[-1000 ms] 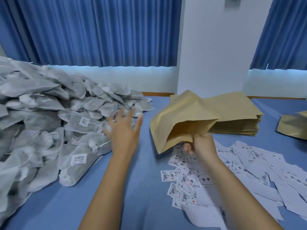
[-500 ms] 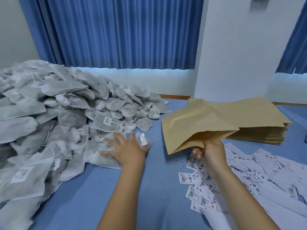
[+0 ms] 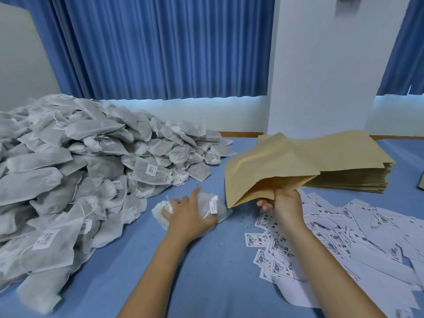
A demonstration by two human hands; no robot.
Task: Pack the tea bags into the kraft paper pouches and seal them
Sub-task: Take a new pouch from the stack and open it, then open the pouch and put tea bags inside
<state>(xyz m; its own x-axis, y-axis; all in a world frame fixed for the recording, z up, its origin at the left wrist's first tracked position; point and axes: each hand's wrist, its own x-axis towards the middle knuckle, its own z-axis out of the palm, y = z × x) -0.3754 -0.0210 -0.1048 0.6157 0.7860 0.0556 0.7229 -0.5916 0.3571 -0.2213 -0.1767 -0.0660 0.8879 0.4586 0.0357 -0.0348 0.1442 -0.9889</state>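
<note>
In the head view, a large heap of tea bags [image 3: 80, 171] was seen on the blue tabletop [image 3: 206, 283]. Just right of the heap's near edge, a few loose tea bags [image 3: 216, 206] lay apart from it. They were covered by the left hand [image 3: 188, 216], which lay palm down with its fingers curled over them in what was judged to be a grip; how many bags were held could not be told. Further right of the heap, an open kraft pouch [image 3: 263, 171] was held up off the tabletop by the right hand [image 3: 284, 203], which was closed on the lower lip of the mouth. The mouth was turned back toward the heap.

The tea bags were judged to be light, soft and easily squashed, with thin strings and paper tags that could snag on neighbours. A hold across the filled body was therefore thought safer than one by the tag. The pouch was judged to be light and fairly stiff but easily creased, and best gripped at the mouth rim so that it stayed open.

Beyond the held pouch, well right of the heap, a stack of flat pouches [image 3: 348, 157] was seen. Nearer than that stack, printed paper labels [image 3: 344, 237] were scattered. No filled or sealed pouch could be clearly made out.
</note>
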